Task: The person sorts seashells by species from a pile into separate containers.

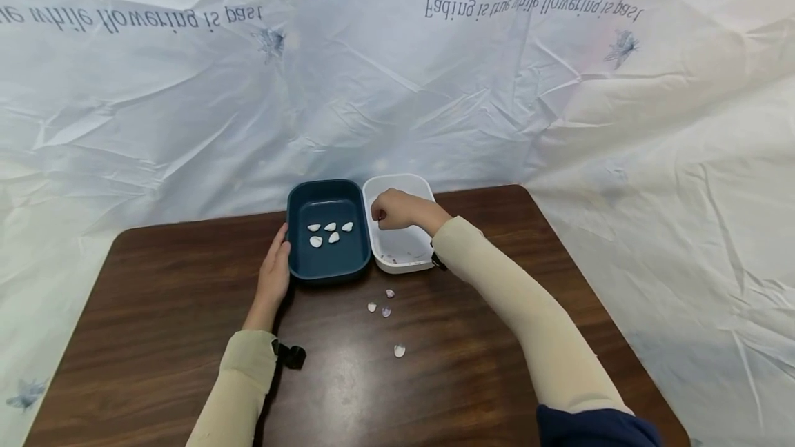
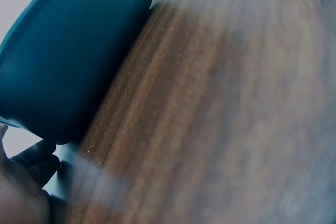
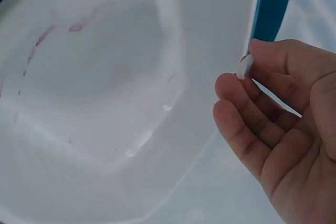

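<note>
My right hand [image 1: 400, 209] is over the white tray [image 1: 404, 264], thumb and fingertips pinching a small white shell [image 3: 244, 67]. The right wrist view shows that shell just inside the tray's wall. Against the left side of the dark blue tray [image 1: 329, 274] rests my left hand [image 1: 275, 271], its fingers extended along the wall. Several white shells [image 1: 333, 237] lie in two rows on the blue tray's floor. Nearer me on the table, several small shells [image 1: 399, 350] are scattered, some with a purple tint. The left wrist view catches the blue tray's outer wall [image 2: 68, 61] and fingertips close by it.
Both trays stand side by side at the far edge of the brown wooden table [image 1: 174, 316]. Reddish smears [image 3: 76, 27] mark the inside of the white tray. Behind the table hangs a wrinkled pale sheet [image 1: 397, 88] with printed lettering.
</note>
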Tool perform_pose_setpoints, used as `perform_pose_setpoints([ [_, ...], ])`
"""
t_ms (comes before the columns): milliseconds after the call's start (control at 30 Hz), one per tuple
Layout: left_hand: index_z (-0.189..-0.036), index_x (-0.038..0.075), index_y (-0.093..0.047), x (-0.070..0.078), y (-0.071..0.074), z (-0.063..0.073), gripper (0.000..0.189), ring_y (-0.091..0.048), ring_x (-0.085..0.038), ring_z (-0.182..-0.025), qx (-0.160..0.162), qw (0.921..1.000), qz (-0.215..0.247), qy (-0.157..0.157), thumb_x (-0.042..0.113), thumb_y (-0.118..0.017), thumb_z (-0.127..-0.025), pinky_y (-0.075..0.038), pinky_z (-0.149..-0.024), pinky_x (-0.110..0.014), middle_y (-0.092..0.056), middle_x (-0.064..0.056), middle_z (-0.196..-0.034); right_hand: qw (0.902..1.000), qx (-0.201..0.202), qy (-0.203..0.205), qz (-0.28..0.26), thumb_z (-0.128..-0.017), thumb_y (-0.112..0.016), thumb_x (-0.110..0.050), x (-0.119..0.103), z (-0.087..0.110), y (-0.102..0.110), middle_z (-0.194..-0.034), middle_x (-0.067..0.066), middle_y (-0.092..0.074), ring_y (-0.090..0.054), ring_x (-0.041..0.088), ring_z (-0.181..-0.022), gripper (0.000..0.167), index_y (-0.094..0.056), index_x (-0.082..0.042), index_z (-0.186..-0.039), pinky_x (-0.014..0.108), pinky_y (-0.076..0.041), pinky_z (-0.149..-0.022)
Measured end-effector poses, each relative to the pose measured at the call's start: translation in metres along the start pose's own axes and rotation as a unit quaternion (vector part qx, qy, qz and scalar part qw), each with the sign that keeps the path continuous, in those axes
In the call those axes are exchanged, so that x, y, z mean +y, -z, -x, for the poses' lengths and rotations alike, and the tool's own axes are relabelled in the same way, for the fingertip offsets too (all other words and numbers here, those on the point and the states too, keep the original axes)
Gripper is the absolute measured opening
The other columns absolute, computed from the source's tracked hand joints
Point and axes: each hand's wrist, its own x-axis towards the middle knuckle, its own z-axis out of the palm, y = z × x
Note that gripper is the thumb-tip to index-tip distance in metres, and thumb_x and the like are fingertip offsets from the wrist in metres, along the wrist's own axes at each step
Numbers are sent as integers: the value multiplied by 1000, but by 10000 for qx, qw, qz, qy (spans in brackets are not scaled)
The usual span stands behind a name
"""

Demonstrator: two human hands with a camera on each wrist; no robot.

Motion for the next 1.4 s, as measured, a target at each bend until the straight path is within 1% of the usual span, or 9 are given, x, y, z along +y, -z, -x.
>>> perform_pose_setpoints([
  [133, -170, 32, -21, -1, 0, 0, 59, -14, -29, -161, 26, 10000, -6, -4, 49, -28, -115, -13, -127, -60, -18, 2, -176, 9995, 1, -315, -86, -100, -60, 0, 7, -10, -2, -122, 16, -70, -57, 23, -94, 32, -72, 2, -129, 37, -50, -89],
  [267, -171, 28, -21, 0, 0, 0, 60, -15, -31, -161, 55, 10000, -4, -29, 49, -28, -115, -13, -127, -61, -19, 0, -176, 9981, 80, -591, -130, -102, -61, -2, 13, -19, -7, -126, 16, -68, -62, 26, -107, 33, -68, 1, -134, 39, -52, -95],
  [567, -171, 24, -21, 2, 1, 1, 62, -14, -31, -161, 60, 10000, 15, -2, 49, -28, -115, -13, -127, -61, -18, 0, -176, 9945, 154, -1011, -222, -101, -60, 3, 22, -30, -12, -98, 12, -67, -49, 20, -79, 17, -76, 1, -106, 32, -42, -73],
  [800, -171, 29, -22, 1, 2, 1, 60, -15, -31, -161, 58, 10000, -30, -1, 50, -28, -115, -14, -127, -60, -19, 1, -176, 9898, 19, -1412, -174, -102, -61, -1, 28, -38, -16, -79, 2, -51, -40, 18, -72, 15, -74, -2, -95, 31, -37, -69],
  [967, -171, 30, -21, -3, -3, 1, 58, -15, -30, -161, -81, 9999, 26, -56, 46, -29, -116, -14, -127, -60, -19, 0, -175, 9859, -66, -1668, -64, -103, -60, -1, 35, -40, -25, -74, 4, -53, -40, 18, -70, 20, -68, -7, -85, 31, -38, -67],
  [1100, -171, 27, -22, -3, -6, 2, 58, -16, -30, -161, -126, 9999, 69, -66, 43, -30, -116, -15, -126, -60, -19, 0, -175, 9857, -168, -1676, -53, -103, -59, -2, 39, -38, -24, -72, 4, -48, -38, 18, -69, 23, -64, -7, -81, 31, -38, -67],
  [1233, -171, 25, -22, -2, -2, 0, 60, -16, -32, -161, -10, 9999, 12, -113, 47, -28, -116, -15, -126, -62, -19, -2, -175, 9899, -165, -1408, 44, -103, -64, -6, 30, -32, -8, -88, 6, -61, -48, 20, -78, 10, -73, -4, -99, 33, -44, -73],
  [1300, -171, 26, -22, -2, -1, 0, 61, -16, -33, -161, 30, 9999, -2, -116, 49, -28, -115, -15, -126, -62, -19, -2, -175, 9920, -125, -1251, 115, -103, -65, -6, 23, -27, 4, -98, 7, -66, -53, 21, -84, 11, -74, -4, -108, 35, -46, -77],
  [1400, -171, 26, -21, -3, 0, -1, 61, -15, -33, -161, 26, 9999, -22, -104, 50, -28, -115, -15, -126, -62, -18, -2, -176, 9944, -91, -1034, 220, -103, -65, -8, 8, -14, 19, -100, 8, -67, -54, 21, -85, 9, -73, -6, -106, 37, -47, -78],
])
